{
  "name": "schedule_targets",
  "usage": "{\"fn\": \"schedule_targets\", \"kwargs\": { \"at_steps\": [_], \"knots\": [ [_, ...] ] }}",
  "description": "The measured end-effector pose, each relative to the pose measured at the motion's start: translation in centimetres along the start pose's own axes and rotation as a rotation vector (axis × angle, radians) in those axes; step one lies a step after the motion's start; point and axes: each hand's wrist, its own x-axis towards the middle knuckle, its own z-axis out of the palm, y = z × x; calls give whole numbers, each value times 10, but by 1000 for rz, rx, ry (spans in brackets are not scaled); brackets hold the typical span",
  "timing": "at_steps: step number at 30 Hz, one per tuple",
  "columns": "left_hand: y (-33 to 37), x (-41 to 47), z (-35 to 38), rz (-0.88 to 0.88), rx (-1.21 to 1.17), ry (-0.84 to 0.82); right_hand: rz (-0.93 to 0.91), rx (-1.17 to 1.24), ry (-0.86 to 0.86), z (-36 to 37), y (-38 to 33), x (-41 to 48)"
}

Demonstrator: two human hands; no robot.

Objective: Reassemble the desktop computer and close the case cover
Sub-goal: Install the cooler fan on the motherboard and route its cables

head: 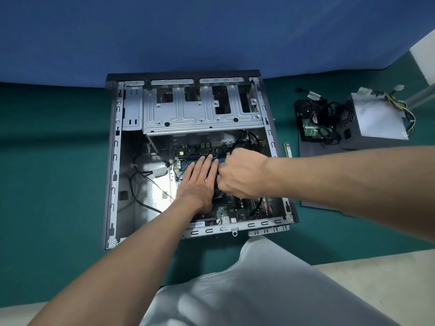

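Both arms are bare as far as the picture's edge. The left forearm (131,255) looks slim and smooth; the right forearm (341,180) looks broader, with a tendon ridge at the wrist. Over the case (113,161), the right hand (240,175) shows raised knuckles, and the left hand (200,182) a flat, even back. Nearer than the case's near rim is a pale garment (259,290) in white-grey cloth, softly folded and faintly glossy.
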Motion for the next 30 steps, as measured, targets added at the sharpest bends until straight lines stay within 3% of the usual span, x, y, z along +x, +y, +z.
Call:
{"fn": "schedule_targets", "kwargs": {
  "at_steps": [1, 4, 6, 8, 10, 13, 16, 18, 20, 22, 26, 30],
  "knots": [
    [0, 0, 0, 4, 0, -1, 57, 70, -23, 2, -2, 1],
    [1, 0, 0, -2, -9, 11, 555, 642, -213, 2, -1, 4],
    [1, 0, 0, -4, -13, 11, 676, 851, -326, 1, 6, 7],
    [0, 1, 1, -4, -12, 12, 568, 869, -375, -2, 5, 4],
    [0, 2, 1, -2, 1, 12, 410, 715, -353, -11, -2, -2],
    [0, 1, 0, 3, 5, 2, 162, 225, -105, -12, -7, -2],
    [0, 2, 2, 0, 3, 18, 44, 114, -22, -5, -4, -2],
    [0, 1, 2, 2, -5, 15, 242, 377, -90, -4, -10, 1],
    [0, 1, 2, 4, -9, 18, 612, 842, -153, -7, -13, 7],
    [0, 1, 2, -3, -21, 21, 773, 1037, -207, -4, -6, 11],
    [-3, 5, 1, 20, -52, -20, 444, 758, -302, -10, -4, 2],
    [-6, 10, -4, 51, -167, -86, 147, 195, -78, -6, -9, -2]
  ]
}}
